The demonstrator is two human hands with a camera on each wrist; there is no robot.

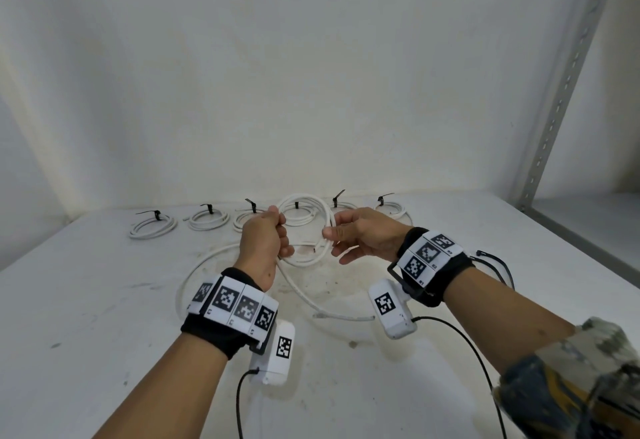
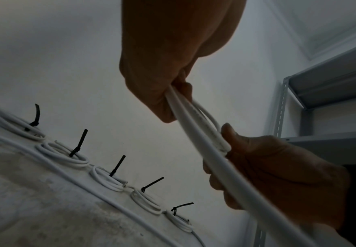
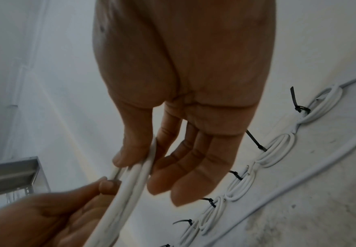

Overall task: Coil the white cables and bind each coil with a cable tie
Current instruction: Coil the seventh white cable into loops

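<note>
Now left hand (image 1: 265, 236) grips the white cable (image 1: 313, 230) coil; right hand (image 1: 360, 236) pinches its loops.

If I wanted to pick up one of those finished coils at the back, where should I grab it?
Probably at the black cable tie on the leftmost coil, coming from above. The coil lies flat on the white table, and the tie bunches all its loops at one spot, so pinching the strands there should lift it whole without spreading.

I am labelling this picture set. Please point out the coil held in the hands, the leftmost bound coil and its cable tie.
held coil (image 1: 320, 211): head view, right side of the raised loop.
leftmost coil (image 1: 152, 227): head view, its front strands.
cable tie (image 1: 156, 214): head view, the black band over the strands.
</note>
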